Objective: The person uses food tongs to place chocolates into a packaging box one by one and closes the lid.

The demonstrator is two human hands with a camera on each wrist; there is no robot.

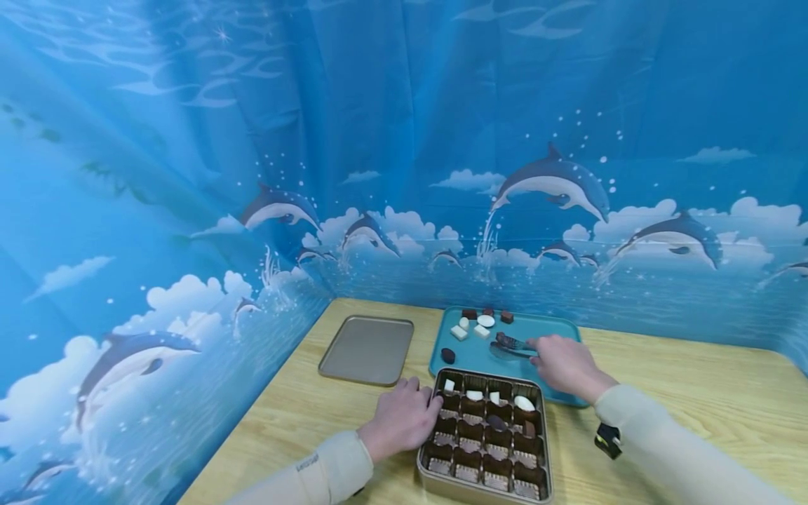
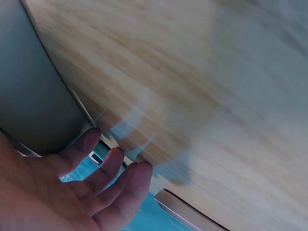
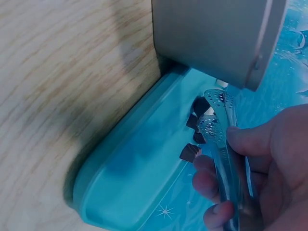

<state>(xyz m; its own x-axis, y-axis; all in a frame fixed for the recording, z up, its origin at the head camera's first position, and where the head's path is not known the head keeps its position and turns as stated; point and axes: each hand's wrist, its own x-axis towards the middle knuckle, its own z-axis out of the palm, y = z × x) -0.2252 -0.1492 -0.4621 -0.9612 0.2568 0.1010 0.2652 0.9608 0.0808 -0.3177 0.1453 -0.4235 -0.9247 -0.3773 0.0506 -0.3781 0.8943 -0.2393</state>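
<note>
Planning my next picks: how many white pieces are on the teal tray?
4: an egg-shaped piece and, right of it, an oval; nearer the box, a left block and a right block. The right hand may hide others.

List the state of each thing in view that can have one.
Box: open, partly filled
Lid: off, flat on the table
Tray: bearing loose chocolates
Tongs: held; whether they grip a chocolate is unclear
Right hand: holding the tongs
Left hand: at the box's edge, fingers loosely bent
</note>
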